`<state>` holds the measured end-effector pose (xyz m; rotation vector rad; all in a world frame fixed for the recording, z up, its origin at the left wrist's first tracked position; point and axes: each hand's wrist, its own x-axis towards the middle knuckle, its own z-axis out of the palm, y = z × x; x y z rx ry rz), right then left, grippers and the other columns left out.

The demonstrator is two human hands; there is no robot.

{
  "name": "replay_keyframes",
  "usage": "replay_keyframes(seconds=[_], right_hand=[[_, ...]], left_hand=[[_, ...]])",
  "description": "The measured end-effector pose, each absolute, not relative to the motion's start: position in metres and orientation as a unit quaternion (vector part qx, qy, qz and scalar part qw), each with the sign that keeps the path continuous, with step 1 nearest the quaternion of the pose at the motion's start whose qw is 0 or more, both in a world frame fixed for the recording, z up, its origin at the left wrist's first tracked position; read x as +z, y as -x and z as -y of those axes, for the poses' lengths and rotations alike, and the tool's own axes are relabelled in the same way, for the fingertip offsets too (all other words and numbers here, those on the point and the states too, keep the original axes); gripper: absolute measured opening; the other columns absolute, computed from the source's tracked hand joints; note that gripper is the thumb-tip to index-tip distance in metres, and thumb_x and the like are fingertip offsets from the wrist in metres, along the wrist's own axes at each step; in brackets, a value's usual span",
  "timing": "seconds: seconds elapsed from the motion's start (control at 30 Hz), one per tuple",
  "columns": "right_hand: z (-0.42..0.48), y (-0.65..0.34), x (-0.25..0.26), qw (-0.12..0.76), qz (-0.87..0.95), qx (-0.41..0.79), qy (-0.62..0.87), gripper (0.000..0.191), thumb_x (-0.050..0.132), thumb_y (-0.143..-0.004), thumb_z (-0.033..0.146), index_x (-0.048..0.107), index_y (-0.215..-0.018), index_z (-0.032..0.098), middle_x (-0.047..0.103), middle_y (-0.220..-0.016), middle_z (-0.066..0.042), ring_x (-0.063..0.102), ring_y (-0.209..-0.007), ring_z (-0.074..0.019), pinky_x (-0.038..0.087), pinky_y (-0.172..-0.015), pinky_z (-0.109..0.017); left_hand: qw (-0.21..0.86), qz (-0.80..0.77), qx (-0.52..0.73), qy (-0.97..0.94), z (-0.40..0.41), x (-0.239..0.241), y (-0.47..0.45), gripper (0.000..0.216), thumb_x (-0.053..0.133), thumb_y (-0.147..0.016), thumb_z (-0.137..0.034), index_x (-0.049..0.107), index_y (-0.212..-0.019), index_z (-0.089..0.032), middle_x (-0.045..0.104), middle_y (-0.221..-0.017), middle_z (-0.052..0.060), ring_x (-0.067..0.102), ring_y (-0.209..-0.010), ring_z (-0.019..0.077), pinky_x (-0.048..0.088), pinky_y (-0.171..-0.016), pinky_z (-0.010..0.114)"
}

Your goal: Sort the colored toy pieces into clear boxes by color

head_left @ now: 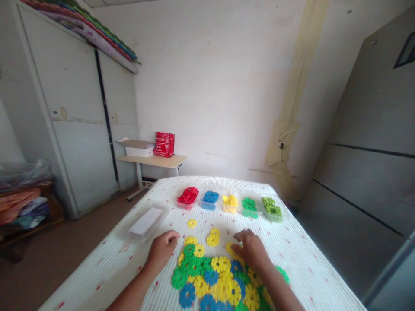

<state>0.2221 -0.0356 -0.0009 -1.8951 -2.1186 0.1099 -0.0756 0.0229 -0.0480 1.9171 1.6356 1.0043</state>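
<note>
My left hand is held loosely closed just left of the pile; its curled fingers hide whatever may be inside. Over the pile's right back edge is my right hand, thumb and fingers a little apart. A yellow flower-shaped disc lies by its fingertips. Notched plastic discs in yellow, green and blue overlap in front of me, among them a green disc and a blue disc. Beyond them are a small yellow cluster and a single yellow disc.
Clear tubs line the table's far side, holding red pieces, blue pieces, yellow pieces, green pieces and light green pieces. A clear plastic lid with a white label lies at left. Behind stands a side table with a red bag.
</note>
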Motion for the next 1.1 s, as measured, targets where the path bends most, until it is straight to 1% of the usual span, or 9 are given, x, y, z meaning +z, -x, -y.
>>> replay_keyframes(seconds=[0.1,0.17,0.37,0.5,0.6,0.67,0.87,1.0,1.1], right_hand=[[0.030,-0.209,-0.006,0.077,0.722,0.034,0.687,0.022,0.053,-0.070,0.026,0.065,-0.087,0.021,0.064,-0.094,-0.008,0.055,-0.092,-0.0230,0.038,-0.071,-0.028],[0.027,-0.208,-0.009,0.067,0.718,0.034,0.692,0.021,0.052,-0.068,0.024,0.064,-0.086,0.021,0.064,-0.092,-0.007,0.057,-0.087,-0.0218,0.037,-0.067,-0.027],[0.024,-0.206,-0.002,0.148,0.723,0.082,0.670,0.016,0.047,-0.068,0.015,0.063,-0.071,0.019,0.063,-0.067,-0.001,0.056,-0.065,-0.0134,0.030,-0.056,-0.021],[0.014,-0.192,0.003,0.217,0.718,0.159,0.642,0.028,0.049,-0.068,0.017,0.066,-0.090,0.020,0.064,-0.068,0.001,0.056,-0.063,-0.0113,0.033,-0.055,-0.018],[0.004,-0.178,-0.002,0.186,0.714,0.159,0.656,0.042,0.050,-0.067,0.017,0.063,-0.107,0.022,0.067,-0.079,-0.001,0.059,-0.071,-0.0123,0.038,-0.061,-0.018],[-0.002,-0.171,-0.007,0.160,0.712,0.144,0.668,0.045,0.053,-0.065,0.017,0.062,-0.109,0.021,0.068,-0.088,-0.004,0.060,-0.079,-0.0152,0.039,-0.067,-0.021],[-0.006,-0.160,-0.011,0.123,0.704,0.117,0.690,0.041,0.061,-0.059,0.022,0.064,-0.100,0.021,0.066,-0.095,-0.009,0.060,-0.087,-0.0242,0.040,-0.069,-0.028],[0.003,-0.155,-0.002,0.138,0.705,0.094,0.689,0.035,0.058,-0.061,0.015,0.061,-0.096,0.019,0.063,-0.097,-0.010,0.059,-0.086,-0.0226,0.039,-0.066,-0.027],[0.007,-0.154,0.000,0.191,0.688,0.158,0.681,0.021,0.055,-0.059,0.007,0.059,-0.076,0.018,0.063,-0.085,-0.006,0.059,-0.080,-0.0186,0.038,-0.062,-0.023]], left_hand=[[0.191,-0.587,0.357,-0.701,-0.023,-0.048,0.072,0.021,0.044,-0.072,-0.020,0.065,-0.074,-0.019,0.070,-0.075,0.000,0.062,-0.074,0.0146,0.043,-0.069,0.020],[0.176,-0.590,0.352,-0.705,-0.022,-0.048,0.069,0.021,0.044,-0.073,-0.019,0.065,-0.074,-0.019,0.070,-0.077,0.001,0.062,-0.074,0.0142,0.043,-0.070,0.020],[0.167,-0.604,0.337,-0.702,-0.021,-0.049,0.067,0.020,0.045,-0.074,-0.014,0.065,-0.076,-0.020,0.070,-0.080,0.001,0.061,-0.077,0.0129,0.041,-0.073,0.020],[0.169,-0.607,0.332,-0.702,-0.022,-0.049,0.068,0.021,0.045,-0.074,-0.013,0.064,-0.077,-0.019,0.069,-0.081,0.001,0.061,-0.078,0.0125,0.041,-0.073,0.020],[0.163,-0.599,0.337,-0.708,-0.022,-0.050,0.068,0.021,0.044,-0.074,-0.013,0.064,-0.076,-0.019,0.069,-0.080,0.001,0.060,-0.077,0.0124,0.040,-0.073,0.019],[0.161,-0.594,0.342,-0.710,-0.022,-0.050,0.067,0.021,0.044,-0.074,-0.013,0.064,-0.076,-0.018,0.068,-0.079,0.001,0.060,-0.077,0.0123,0.040,-0.072,0.019],[0.172,-0.595,0.346,-0.705,-0.019,-0.047,0.066,0.020,0.045,-0.074,-0.013,0.064,-0.075,-0.019,0.068,-0.078,0.000,0.060,-0.076,0.0119,0.040,-0.071,0.019],[0.170,-0.597,0.343,-0.705,-0.019,-0.047,0.066,0.020,0.045,-0.074,-0.013,0.064,-0.075,-0.019,0.068,-0.079,0.000,0.059,-0.076,0.0117,0.039,-0.070,0.019],[0.170,-0.598,0.340,-0.705,-0.019,-0.048,0.066,0.021,0.045,-0.074,-0.012,0.064,-0.075,-0.019,0.069,-0.081,0.001,0.060,-0.077,0.0119,0.039,-0.070,0.019]])
